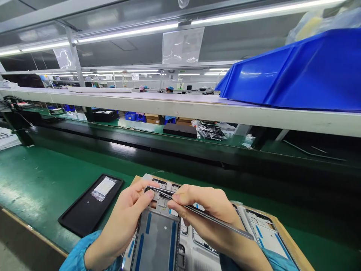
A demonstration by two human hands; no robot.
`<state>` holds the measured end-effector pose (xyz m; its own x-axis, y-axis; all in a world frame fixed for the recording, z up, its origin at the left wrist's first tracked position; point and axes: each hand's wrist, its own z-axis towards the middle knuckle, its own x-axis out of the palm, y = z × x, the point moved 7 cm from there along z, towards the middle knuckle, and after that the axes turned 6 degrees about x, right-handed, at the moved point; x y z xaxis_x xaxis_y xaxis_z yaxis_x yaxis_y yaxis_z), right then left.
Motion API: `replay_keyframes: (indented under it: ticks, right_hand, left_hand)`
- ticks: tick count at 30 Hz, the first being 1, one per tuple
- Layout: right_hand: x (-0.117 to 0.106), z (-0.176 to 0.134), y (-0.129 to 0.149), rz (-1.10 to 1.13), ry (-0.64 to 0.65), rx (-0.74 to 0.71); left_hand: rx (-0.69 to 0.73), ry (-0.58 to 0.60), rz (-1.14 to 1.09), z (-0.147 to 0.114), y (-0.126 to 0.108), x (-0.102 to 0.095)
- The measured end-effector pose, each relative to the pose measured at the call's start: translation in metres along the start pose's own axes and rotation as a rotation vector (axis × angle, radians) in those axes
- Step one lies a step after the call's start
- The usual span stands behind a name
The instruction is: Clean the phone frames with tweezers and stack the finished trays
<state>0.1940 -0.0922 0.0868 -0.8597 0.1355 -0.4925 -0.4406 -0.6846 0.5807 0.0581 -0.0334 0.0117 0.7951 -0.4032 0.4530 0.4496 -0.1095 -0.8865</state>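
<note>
L hand (124,222): grips the phone frame (158,241) at its top-left corner, thumb on the top edge, fingers curled behind.
R hand (205,214): pinched around tweezers (197,211), thumb + forefinger near the tip end; rear end trails out to lower right past the wrist.
Tweezer tip: at frame's top edge, just beside L thumb; actual contact w/ frame can't tell.
Frame pos: centre-bottom of view, between both hands, tilted up toward the camera; long axis runs away from the person, top end farthest.
Key relation: work spot = frame's top edge, directly under both sets of fingertips; tweezers lie across frame's long axis, pointing left. L hand nearer the frame body, R nearer via tool only.
Under hands: tray (284,233) holding more frames, on green bench mat (36,180).
Left: black tray (84,210) w/ small clear bag (103,188).
Shelf above: blue bin (304,71).
</note>
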Motion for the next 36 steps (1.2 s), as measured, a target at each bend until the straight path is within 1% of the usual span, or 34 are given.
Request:
replay_keyframes:
  ticks: [4, 7, 10, 12, 17, 21, 23, 27, 30, 32, 34, 36]
  right_hand:
    - [0.002, 0.002, 0.002, -0.061, 0.006, -0.010]
    - [0.004, 0.002, 0.008, -0.088, -0.006, -0.077]
    - [0.005, 0.000, 0.015, -0.187, -0.014, -0.133]
    - [0.005, -0.003, 0.017, -0.255, -0.007, -0.134]
    - [0.009, -0.010, 0.017, -0.363, 0.040, -0.126]
    - [0.016, -0.012, 0.017, -0.511, 0.100, -0.177]
    - [0.010, -0.012, 0.018, -0.504, 0.066, -0.157]
    - [-0.024, -0.022, 0.024, -0.313, -0.143, -0.117]
    - [-0.043, -0.033, 0.025, -0.196, -0.208, -0.102]
    - [-0.048, -0.036, 0.027, -0.180, -0.243, -0.097]
    - [-0.041, -0.031, 0.030, -0.253, -0.208, -0.111]
    - [-0.025, -0.024, 0.030, -0.346, -0.088, -0.135]
  left_hand:
    - [-0.006, -0.011, 0.002, -0.001, 0.000, -0.001]
    - [0.014, -0.013, 0.005, -0.001, -0.003, 0.002]
    - [0.036, 0.000, -0.005, -0.001, -0.005, 0.006]
    - [0.030, 0.001, -0.012, -0.001, -0.005, 0.007]
    - [0.009, -0.014, -0.001, 0.000, 0.001, 0.004]
    - [0.019, 0.005, 0.007, 0.003, 0.004, 0.004]
    - [0.025, 0.019, 0.005, 0.005, 0.005, 0.004]
    - [0.053, -0.035, 0.002, 0.009, 0.004, -0.003]
    - [0.050, -0.049, 0.008, 0.011, 0.006, -0.008]
    - [0.056, -0.054, 0.022, 0.012, 0.007, -0.009]
    - [0.062, -0.049, 0.028, 0.012, 0.007, -0.009]
    - [0.065, -0.055, 0.026, 0.011, 0.008, -0.010]
